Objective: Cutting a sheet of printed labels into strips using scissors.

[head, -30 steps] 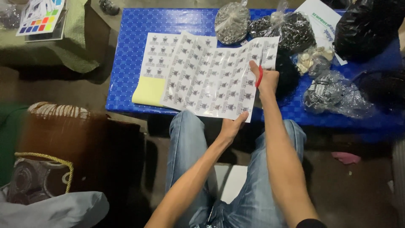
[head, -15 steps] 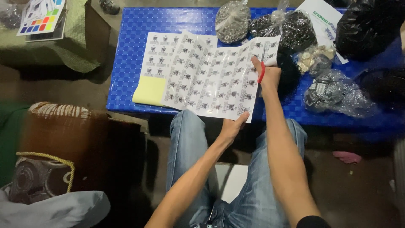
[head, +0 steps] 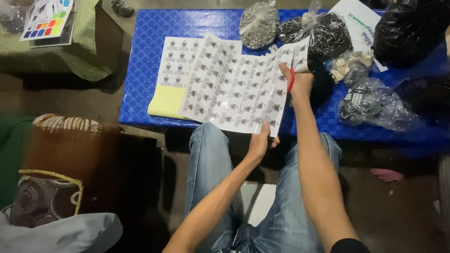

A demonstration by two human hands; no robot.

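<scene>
My left hand pinches the near right corner of a large white sheet of small printed labels, held tilted over the blue table. My right hand grips red-handled scissors at the sheet's far right edge; the blades are hidden behind the paper. A second label sheet with a yellow backing corner lies flat on the table under the held sheet.
Clear bags of small metal and dark parts crowd the table's right side, beside black bags and a white paper. A brown seat and a colour chart sit to the left.
The right hand with the scissors has shifted slightly farther along the sheet's right edge. The left hand keeps its hold on the near corner.
</scene>
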